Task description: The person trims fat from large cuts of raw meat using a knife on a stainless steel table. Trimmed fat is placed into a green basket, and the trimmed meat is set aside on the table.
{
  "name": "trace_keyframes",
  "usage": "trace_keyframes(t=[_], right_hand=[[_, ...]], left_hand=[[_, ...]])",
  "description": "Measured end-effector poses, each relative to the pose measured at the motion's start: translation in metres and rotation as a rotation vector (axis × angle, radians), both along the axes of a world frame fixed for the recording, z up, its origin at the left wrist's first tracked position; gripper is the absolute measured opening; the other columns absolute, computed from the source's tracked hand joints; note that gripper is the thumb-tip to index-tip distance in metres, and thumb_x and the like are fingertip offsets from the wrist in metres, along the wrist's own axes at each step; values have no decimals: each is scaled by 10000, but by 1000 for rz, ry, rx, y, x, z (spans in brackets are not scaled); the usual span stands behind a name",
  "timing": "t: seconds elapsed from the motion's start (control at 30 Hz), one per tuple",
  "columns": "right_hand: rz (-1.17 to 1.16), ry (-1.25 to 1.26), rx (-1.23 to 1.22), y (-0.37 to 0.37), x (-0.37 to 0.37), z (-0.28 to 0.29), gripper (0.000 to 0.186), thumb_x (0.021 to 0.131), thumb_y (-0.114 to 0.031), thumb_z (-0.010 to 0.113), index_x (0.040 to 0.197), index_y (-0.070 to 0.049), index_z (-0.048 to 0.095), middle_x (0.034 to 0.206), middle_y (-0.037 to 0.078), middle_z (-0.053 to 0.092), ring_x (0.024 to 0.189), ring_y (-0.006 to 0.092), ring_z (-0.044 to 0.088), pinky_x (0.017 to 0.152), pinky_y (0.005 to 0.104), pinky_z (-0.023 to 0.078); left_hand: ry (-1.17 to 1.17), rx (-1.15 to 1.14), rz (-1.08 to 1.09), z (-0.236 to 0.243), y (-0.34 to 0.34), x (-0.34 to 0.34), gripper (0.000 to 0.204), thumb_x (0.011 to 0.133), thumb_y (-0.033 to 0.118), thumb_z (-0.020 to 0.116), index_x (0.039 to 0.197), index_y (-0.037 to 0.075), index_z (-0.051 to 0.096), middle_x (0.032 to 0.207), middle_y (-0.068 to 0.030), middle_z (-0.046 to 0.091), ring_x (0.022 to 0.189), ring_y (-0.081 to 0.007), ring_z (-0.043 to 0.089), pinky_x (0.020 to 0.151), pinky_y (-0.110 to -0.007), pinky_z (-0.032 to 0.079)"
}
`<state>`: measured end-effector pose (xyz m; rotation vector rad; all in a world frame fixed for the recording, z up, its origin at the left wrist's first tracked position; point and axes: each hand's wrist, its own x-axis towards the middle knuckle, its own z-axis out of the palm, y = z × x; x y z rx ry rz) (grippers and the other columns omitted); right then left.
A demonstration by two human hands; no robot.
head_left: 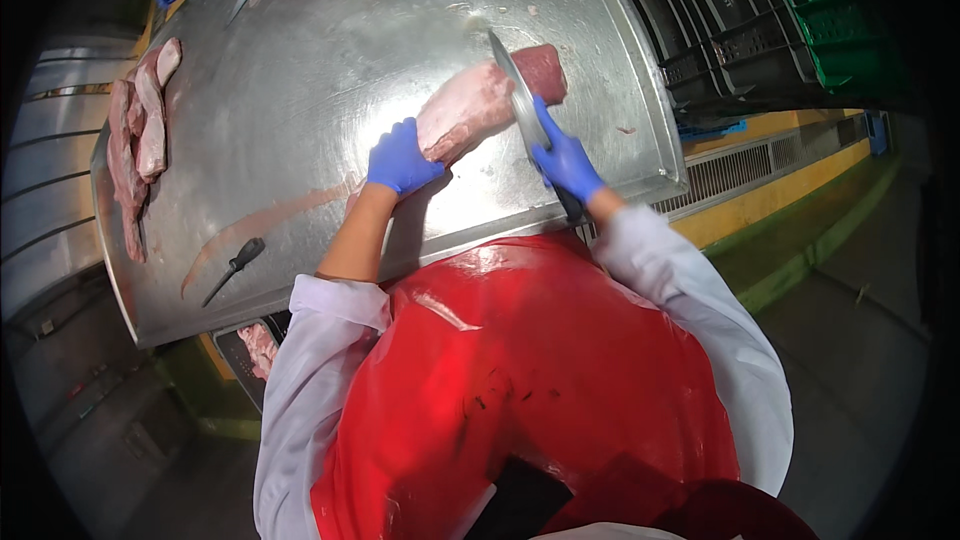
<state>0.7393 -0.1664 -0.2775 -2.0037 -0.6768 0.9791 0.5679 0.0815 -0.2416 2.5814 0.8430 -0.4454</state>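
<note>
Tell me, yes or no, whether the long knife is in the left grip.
No, the long knife is in the right grip, while the left grip rests against the left end of the raw meat slab.

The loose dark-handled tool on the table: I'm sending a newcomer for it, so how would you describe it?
Start at the big metal table and follow its near edge to the left of the left hand. Close to that edge lies the slim dark-handled tool. Unlike the knife in the right hand, it lies untouched.
</note>
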Motion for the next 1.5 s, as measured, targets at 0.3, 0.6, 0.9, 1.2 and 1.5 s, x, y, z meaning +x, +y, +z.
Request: trace_keyframes(t=[0.3, 0.6, 0.9, 1.2, 1.5], right_hand=[[-35, 212, 90, 0, -17, 9, 799, 960, -116, 556, 1623, -316, 158, 677, 70, 602, 508, 155, 556, 502, 329, 511], [75, 515, 254, -92, -35, 47, 798, 895, -52, 592, 1605, -79, 229, 1436, 153, 522, 798, 151, 633, 719, 299, 536], [-341, 305, 435, -1, 70, 17, 856, 946, -2, 583, 1625, -311, 163, 725, 29, 567, 527, 88, 519, 452, 274, 492], [-107, 460, 389, 91, 26, 14, 830, 916, -56, 534, 1629, -203, 135, 731, 100, 616, 527, 166, 590, 522, 331, 537], [-37, 608, 387, 101, 20, 8, 872, 905, -27, 494, 1619, -89, -2, 676, 141, 617, 503, 217, 594, 464, 363, 521]], left_hand=[[-31, -101, 39, 2, 7, 7, 848, 647, 472, 836, 1252, -35, 528, 1209, -292, 626, 1111, -432, 640, 945, -454, 526], [64, -153, 154, -8, 25, 18, 870, 633, 556, 858, 1142, -86, 564, 1165, -308, 629, 1062, -424, 656, 906, -454, 534], [-53, 82, 76, 8, -15, 158, 586, 807, 526, 695, 979, -32, 736, 1007, -297, 701, 958, -389, 706, 860, -452, 549], [-236, -54, 227, -18, 24, 137, 449, 793, 366, 729, 830, -82, 723, 813, -300, 693, 795, -405, 712, 724, -451, 533], [-118, -109, 193, -10, 20, 152, 364, 801, 293, 711, 815, -70, 729, 793, -238, 717, 751, -258, 726, 676, -408, 535]])
